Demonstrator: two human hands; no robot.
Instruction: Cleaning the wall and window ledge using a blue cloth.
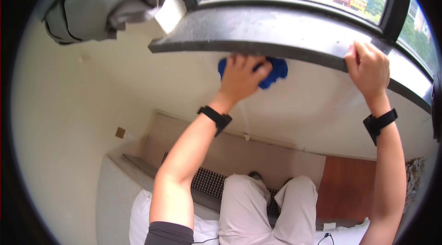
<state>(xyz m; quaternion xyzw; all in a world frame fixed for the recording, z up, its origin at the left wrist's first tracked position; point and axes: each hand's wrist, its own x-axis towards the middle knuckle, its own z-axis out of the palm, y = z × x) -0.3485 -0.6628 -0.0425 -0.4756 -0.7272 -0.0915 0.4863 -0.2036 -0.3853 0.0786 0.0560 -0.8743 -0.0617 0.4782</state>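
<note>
My left hand [241, 76] presses a blue cloth [277, 72] against the pale wall [304, 96], just below the front edge of the dark window sill [248, 24]. Parts of the cloth stick out on both sides of the fingers. Farther right, my right hand [369, 67] is curled, resting at the front edge of the sill with its fingers bent in; no object shows in it. A black band is around each wrist.
A gathered grey curtain [100, 7] hangs at the upper left. Above the sill is a dark-framed window [293, 1]. A wall plate [120, 132] is at the left. Below are white bedding [205, 226], a black-and-white patterned strip [209, 182] and a reddish-brown floor section [345, 186].
</note>
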